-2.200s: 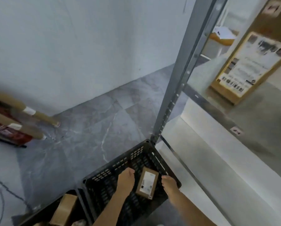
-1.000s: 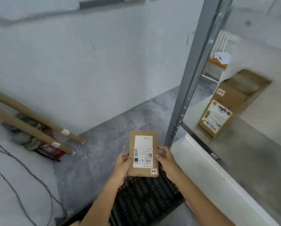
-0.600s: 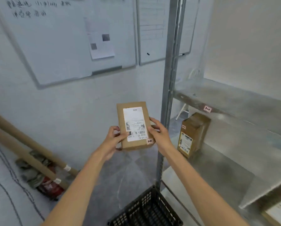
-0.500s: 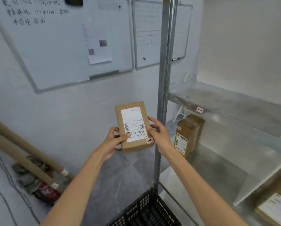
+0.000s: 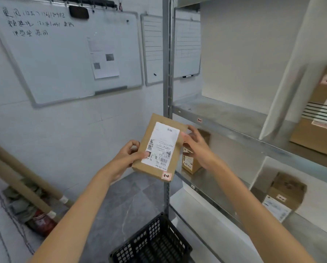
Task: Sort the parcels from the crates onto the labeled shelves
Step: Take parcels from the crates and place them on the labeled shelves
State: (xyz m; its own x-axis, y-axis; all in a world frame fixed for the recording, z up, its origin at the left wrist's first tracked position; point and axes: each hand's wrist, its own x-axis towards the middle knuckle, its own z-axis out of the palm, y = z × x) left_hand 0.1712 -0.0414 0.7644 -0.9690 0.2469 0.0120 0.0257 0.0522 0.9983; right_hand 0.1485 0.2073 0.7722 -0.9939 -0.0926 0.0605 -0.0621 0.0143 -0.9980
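Up and to the right goes the parcel (image 5: 159, 148) since half a second ago, now tilted and overlapping the grey shelf post (image 5: 167, 73), where before it sat just left of it. Its white shipping label faces the camera, barcodes visible, print too small to read; a small pink sticker (image 5: 166, 175) at the corner nearest the camera looks like "1-1". The left hand (image 5: 127, 157) grips the parcel's left edge, thumb pressed onto the label, fingers curled behind. The right hand (image 5: 195, 144) is loosely spread, fingertips at the parcel's right edge; I can't tell whether they really grip it. Both forearms reach forward, bare.

Right of the post, the upper shelf (image 5: 234, 118) carries a tiny pink tag (image 5: 199, 120) on its front lip, and a big box (image 5: 319, 114) marked "1-2" stands far along it. Below, two more boxes: one (image 5: 192, 160) right behind the right hand, another (image 5: 284, 194) further right. A black crate (image 5: 153, 242) sits on the floor at the post's foot. Left of the post hang two whiteboards, the bigger (image 5: 63, 54) with handwriting.
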